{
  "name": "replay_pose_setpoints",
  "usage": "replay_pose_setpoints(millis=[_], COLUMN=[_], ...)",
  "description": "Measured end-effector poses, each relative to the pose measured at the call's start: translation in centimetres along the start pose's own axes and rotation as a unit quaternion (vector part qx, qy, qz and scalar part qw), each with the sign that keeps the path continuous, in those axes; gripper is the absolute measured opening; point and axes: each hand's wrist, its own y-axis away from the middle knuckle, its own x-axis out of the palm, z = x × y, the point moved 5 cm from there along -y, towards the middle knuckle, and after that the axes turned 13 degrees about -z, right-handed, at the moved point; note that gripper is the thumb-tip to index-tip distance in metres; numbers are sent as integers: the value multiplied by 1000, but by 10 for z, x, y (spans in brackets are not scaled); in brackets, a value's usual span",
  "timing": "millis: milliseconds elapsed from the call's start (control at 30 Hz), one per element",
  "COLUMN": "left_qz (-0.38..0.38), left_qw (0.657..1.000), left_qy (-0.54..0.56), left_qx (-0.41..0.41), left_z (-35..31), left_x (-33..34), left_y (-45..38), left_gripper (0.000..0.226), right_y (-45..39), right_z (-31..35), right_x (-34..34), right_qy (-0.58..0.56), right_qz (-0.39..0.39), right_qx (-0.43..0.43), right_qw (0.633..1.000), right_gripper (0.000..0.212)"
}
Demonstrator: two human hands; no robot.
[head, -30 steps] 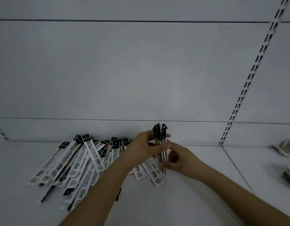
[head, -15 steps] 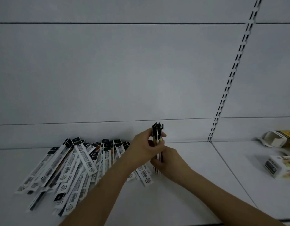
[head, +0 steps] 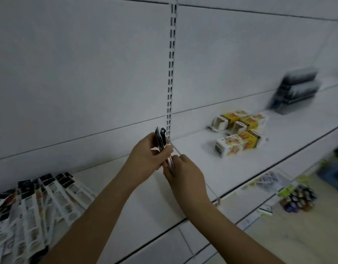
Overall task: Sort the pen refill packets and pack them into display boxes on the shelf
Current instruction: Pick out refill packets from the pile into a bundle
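Both hands hold one upright bundle of pen refill packets (head: 161,139) above the white shelf (head: 145,199). My left hand (head: 148,156) grips the bundle near its black tops. My right hand (head: 184,172) holds its lower end, which is mostly hidden behind the fingers. A fanned pile of loose refill packets (head: 35,202) lies on the shelf at the far left. Three yellow and white display boxes (head: 239,130) lie on the shelf to the right; two of them show an open end.
A slotted upright (head: 171,69) runs down the back panel behind the bundle. A dark stack of packaged goods (head: 295,88) leans at the far right of the shelf. Below the shelf edge, lower right, are small goods (head: 297,199) and a wooden floor.
The view has swung to the right, so the loose pile now sits at the far left and the display boxes are in fuller view. Both hands still hold the bundle.
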Motion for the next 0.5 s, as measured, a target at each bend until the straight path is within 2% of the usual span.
replay_pose_setpoints(millis=[133,233,333,400,467,500], left_qz=[45,73,107,98,78,69], left_qw=[999,997,993,993,997,993], left_qy=[17,20,45,62,10,-64], left_qx=[-11,9,13,0,25,68], left_z=[-13,-34,-53,-58,-57,-54], left_x=[74,134,191,224,256,272], left_y=[0,-1,-12,-29,-47,-57], left_gripper=[13,22,40,41,31,28], right_y=[-11,-22,-40,-52,-64,-70], right_z=[-64,-119,-185,-237,-285,-307], right_x=[-29,-50,-72,-87,-103,-111], right_qy=[100,52,-2,-42,-89,-111], right_qz=[62,54,32,16,-11,-27], right_qx=[55,93,129,161,183,192], right_qw=[992,993,991,986,979,975], right_gripper=[18,21,16,16,19,21])
